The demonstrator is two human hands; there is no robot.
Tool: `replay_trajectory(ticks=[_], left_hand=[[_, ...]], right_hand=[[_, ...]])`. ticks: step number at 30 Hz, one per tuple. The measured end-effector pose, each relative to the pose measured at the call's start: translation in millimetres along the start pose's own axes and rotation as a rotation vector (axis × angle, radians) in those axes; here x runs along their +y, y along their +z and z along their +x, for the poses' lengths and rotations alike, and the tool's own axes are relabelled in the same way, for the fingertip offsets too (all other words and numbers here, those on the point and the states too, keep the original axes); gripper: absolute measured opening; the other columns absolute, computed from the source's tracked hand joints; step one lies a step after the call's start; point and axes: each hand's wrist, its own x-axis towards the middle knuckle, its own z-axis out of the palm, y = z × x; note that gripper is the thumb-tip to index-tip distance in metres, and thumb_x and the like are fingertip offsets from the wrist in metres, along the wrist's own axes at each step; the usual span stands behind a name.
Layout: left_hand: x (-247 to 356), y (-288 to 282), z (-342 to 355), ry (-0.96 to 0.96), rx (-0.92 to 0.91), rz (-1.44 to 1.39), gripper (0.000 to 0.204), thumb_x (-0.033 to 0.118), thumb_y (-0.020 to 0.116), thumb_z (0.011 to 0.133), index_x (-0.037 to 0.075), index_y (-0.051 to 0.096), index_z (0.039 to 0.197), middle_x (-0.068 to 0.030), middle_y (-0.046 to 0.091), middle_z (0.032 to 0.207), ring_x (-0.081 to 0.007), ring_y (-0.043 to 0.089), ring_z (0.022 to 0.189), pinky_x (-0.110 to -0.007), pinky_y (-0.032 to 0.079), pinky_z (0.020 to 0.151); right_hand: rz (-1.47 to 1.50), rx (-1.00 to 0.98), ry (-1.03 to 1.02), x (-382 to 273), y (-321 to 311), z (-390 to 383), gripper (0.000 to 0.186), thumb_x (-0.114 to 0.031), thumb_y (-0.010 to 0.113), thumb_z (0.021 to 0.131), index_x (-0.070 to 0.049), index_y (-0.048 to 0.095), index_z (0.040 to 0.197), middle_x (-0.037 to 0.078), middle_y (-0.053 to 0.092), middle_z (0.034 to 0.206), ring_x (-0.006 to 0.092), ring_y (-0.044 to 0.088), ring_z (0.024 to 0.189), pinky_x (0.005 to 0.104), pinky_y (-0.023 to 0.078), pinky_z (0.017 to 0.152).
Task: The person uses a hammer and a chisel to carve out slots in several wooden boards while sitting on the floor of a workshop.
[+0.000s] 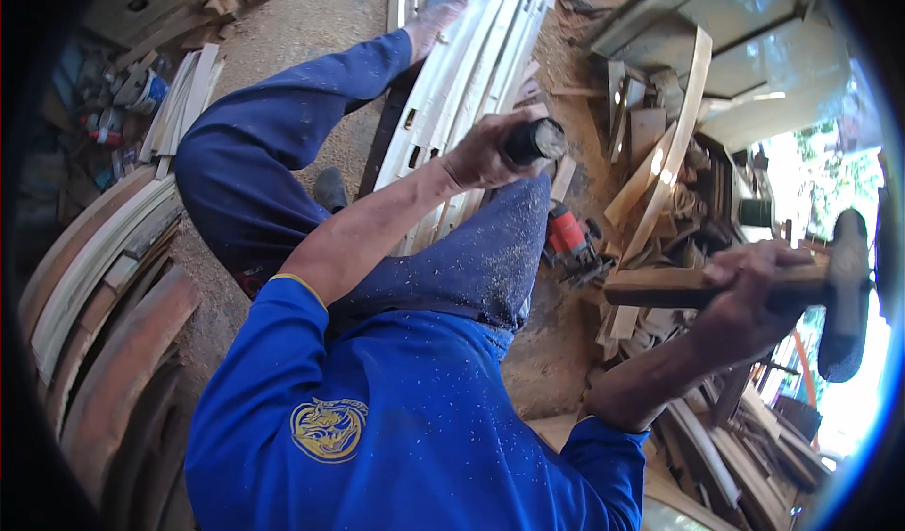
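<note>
Hammer (842, 295) and right hand (740, 295) were together out to the person's right, the fingers closed around the wooden handle, near the head, whose length stood roughly upright in view. Left hand (495, 149) had its fingers wrapped around a black tool handle (534, 142), the round, worn end of it facing up; the rest of the tool was hidden, so its kind could not be told. That hand was above the pale slotted boards (471, 50), close to their right edge and just beyond the person's raised knee. The boards lay side by side in front of the person, running away from the body, with a bare foot (436, 30) at their far left edge. Wood dust speckled the dark blue trousers (462, 267) and the bright blue shirt (424, 399). Near the knee, a red power tool (567, 232) sat on the dusty floor (542, 371). Curved planks (123, 380) were stacked at the left, and scrap wood (650, 201) was heaped at the right.
</note>
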Motion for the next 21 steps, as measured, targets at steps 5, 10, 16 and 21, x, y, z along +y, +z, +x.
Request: replay_trajectory(ticks=[5, 10, 16, 21], left_hand=[[-11.8, -1.9, -30.7, 0.012, 0.015, 0.147, 0.052, 0.016, 0.086, 0.072, 0.008, 0.061, 0.117, -0.0103, 0.072, 0.093, -0.0242, 0.072, 0.082, -0.035, 0.055, 0.074], [-13.3, -16.0, -24.2, -0.009, 0.079, 0.099, 0.038, 0.016, 0.083, 0.076, 0.006, 0.063, 0.107, -0.01, 0.071, 0.091, -0.0237, 0.071, 0.081, -0.035, 0.057, 0.074], [-18.2, 3.1, -19.5, 0.205, 0.118, 0.177, 0.043, 0.014, 0.081, 0.077, 0.007, 0.058, 0.113, -0.0149, 0.069, 0.091, -0.0331, 0.071, 0.083, -0.039, 0.056, 0.072], [-18.7, -6.9, -39.0, -0.012, 0.026, 0.087, 0.049, 0.023, 0.081, 0.077, 0.008, 0.057, 0.116, -0.0137, 0.068, 0.093, -0.0296, 0.07, 0.081, -0.038, 0.055, 0.072]], right_hand=[[-0.552, -0.465, -0.075, 15.1, 74.6, -6.8, 0.026, -0.009, 0.065, 0.082, -0.002, 0.048, 0.101, 0.021, 0.064, 0.08, 0.0451, 0.065, 0.076, 0.0527, 0.052, 0.07], [0.017, 0.015, 0.026, -39.0, 10.3, 41.4, 0.008, -0.007, 0.061, 0.085, -0.005, 0.056, 0.08, 0.004, 0.055, 0.057, 0.0122, 0.053, 0.046, 0.0297, 0.044, 0.045], [-0.635, -0.548, -0.044, 26.2, 89.4, -13.8, 0.031, -0.015, 0.062, 0.085, -0.008, 0.049, 0.113, 0.017, 0.068, 0.081, 0.0366, 0.068, 0.075, 0.0497, 0.051, 0.066], [-0.358, -0.406, -0.028, 8.4, 57.1, 18.5, 0.025, -0.01, 0.063, 0.081, -0.006, 0.048, 0.101, 0.024, 0.065, 0.081, 0.0452, 0.065, 0.075, 0.0552, 0.047, 0.069]])
